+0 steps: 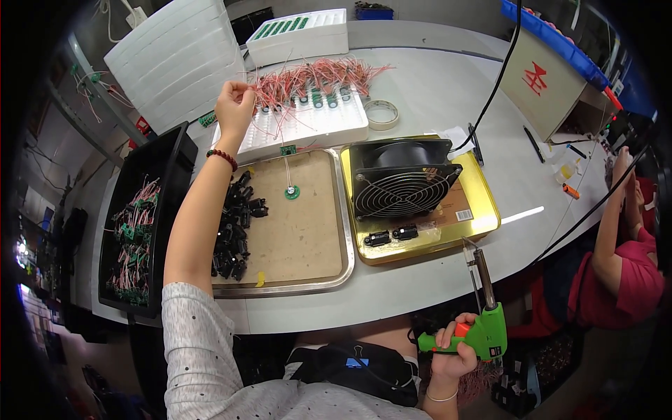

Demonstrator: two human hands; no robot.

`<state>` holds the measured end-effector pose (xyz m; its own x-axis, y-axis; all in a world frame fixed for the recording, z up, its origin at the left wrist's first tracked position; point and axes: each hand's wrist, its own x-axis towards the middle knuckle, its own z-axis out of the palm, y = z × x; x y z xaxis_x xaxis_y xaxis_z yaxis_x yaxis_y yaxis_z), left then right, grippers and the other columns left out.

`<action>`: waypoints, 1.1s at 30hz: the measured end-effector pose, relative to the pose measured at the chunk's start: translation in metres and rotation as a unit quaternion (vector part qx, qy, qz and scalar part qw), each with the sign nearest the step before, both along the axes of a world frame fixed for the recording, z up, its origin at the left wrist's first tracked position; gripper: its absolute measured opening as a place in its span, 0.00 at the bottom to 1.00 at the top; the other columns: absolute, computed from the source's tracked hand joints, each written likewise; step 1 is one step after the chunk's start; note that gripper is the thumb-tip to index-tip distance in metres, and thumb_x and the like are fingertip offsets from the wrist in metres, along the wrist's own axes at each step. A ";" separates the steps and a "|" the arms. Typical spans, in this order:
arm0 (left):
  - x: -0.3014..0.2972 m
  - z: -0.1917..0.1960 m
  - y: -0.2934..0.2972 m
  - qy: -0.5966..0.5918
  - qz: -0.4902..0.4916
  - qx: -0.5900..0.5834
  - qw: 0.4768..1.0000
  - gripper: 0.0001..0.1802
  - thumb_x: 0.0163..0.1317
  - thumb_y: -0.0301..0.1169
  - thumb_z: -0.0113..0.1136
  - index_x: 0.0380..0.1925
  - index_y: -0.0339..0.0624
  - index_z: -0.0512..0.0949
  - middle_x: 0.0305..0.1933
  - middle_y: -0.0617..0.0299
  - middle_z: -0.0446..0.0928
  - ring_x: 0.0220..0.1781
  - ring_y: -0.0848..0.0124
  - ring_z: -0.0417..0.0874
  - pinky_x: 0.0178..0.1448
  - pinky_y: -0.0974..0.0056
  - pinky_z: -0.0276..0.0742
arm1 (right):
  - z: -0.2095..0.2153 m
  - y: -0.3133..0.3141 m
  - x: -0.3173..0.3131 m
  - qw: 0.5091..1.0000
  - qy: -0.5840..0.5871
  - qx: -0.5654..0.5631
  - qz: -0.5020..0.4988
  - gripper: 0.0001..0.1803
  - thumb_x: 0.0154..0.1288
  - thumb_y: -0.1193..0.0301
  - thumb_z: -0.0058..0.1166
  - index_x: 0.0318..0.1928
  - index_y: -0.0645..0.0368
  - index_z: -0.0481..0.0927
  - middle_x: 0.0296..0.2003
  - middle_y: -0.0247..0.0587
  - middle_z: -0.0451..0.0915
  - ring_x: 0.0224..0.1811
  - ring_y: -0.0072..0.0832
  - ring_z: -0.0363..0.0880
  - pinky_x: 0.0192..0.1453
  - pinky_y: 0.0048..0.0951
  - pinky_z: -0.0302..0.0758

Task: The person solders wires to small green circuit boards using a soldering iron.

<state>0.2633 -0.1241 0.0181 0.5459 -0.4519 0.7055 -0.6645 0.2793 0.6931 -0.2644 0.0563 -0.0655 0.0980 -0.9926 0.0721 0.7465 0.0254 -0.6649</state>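
My left hand (pixel 236 103) reaches out to the far left end of a pile of red and white wires (pixel 315 75). Its fingers are pinched together at the wires, and what is between them is too small to make out. Under the wires lies a white foam tray (pixel 308 128) with several small green circuit boards standing in it. Low on the right, my right hand (pixel 453 350) grips a green soldering gun (pixel 488 334), its tip pointing up toward the table edge. A round green board (pixel 292 192) on wires, joined to a small rectangular board (pixel 288 150), rests on the brown-lined metal tray (pixel 308 238).
Black plastic parts (pixel 234 231) crowd the metal tray's left side. A black fan (pixel 402 182) stands on a gold tin lid (pixel 483 203). Wired boards fill a black bin (pixel 183 164) at left. A tape roll (pixel 381 115) lies behind the fan. Another person (pixel 616 273) sits at right.
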 end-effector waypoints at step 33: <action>-0.150 0.076 0.140 0.260 -0.437 0.019 0.861 0.12 0.67 0.39 0.43 0.37 0.41 0.68 0.19 0.72 0.55 0.22 0.82 0.59 0.33 0.72 0.70 | 0.004 0.002 0.001 0.999 -0.005 -0.030 0.022 0.29 0.44 0.74 0.48 0.52 0.65 0.64 0.45 0.43 0.67 0.20 0.23 0.64 0.25 0.24 0.63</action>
<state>0.1129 0.0155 0.0942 0.2238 -0.8680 0.4433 0.1913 0.4851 0.8533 -0.2635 0.0579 -0.0611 0.1414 -0.9809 0.1332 0.7517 0.0188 -0.6592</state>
